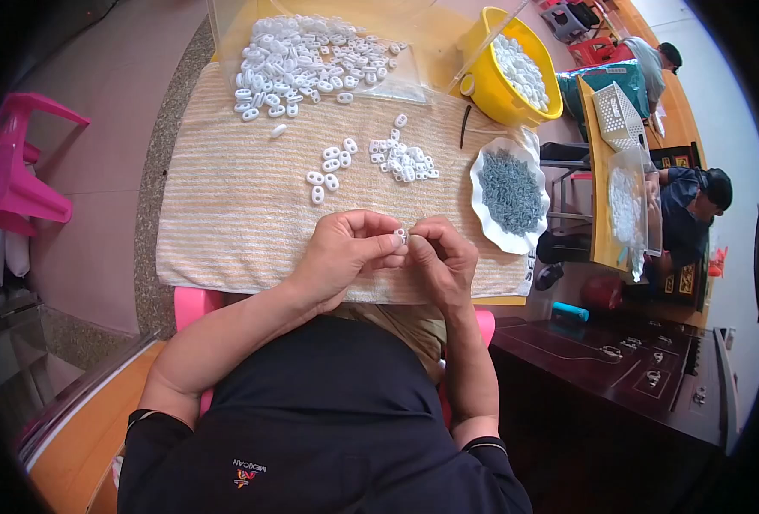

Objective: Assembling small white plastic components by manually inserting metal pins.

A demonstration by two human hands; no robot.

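Note:
Over the near edge of the towel, my left hand pinches a small white plastic piece with holes between thumb and fingertips. Right beside it, my right hand is closed in a pinch at the piece's right side; whatever it grips is too small to make out. Ahead of my hands lies a heap of small squarish white pieces. To its left are several loose white oval pieces with two holes each. A white wavy-rimmed plate on the right holds many tiny grey slender parts.
A striped towel covers the table. At its far side stand a clear bin spilling white oval pieces and a yellow basin of white pieces. A thin black strip lies nearby. Two people sit at another table rightward; a pink stool stands left.

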